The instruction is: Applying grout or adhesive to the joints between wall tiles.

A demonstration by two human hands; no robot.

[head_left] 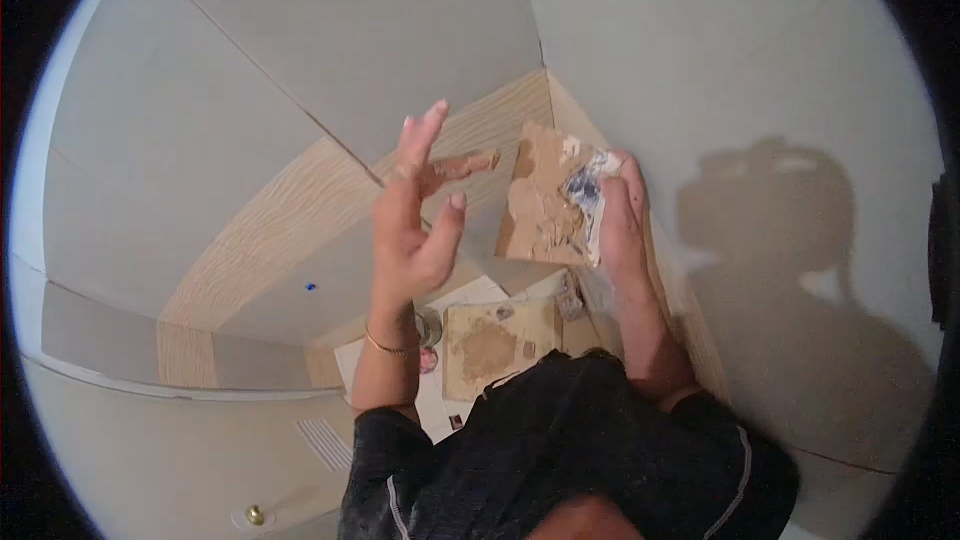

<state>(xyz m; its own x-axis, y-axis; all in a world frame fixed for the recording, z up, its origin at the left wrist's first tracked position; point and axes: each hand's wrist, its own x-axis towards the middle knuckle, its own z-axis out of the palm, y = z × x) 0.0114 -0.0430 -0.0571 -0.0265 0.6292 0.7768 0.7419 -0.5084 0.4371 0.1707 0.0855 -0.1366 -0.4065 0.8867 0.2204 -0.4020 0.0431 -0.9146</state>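
Note:
My right hand (625,215) grips the right edge of a flat rectangular board (540,195), its thumb across the face. Tan paste covers much of the board, with whitish and dark blue smears near the thumb. To the left of it, my left hand (415,220) is raised with the fingers spread and holds nothing I can see. One of its fingers, coated in the same brownish paste, points toward the board without touching it.
Grey wall panels meet in a corner, with a ribbed beige band (270,220) along the left one. Below my arms lies a paste-smeared square surface (500,350), beside a glass jar (430,328). A round brass-coloured knob (255,515) shows at lower left.

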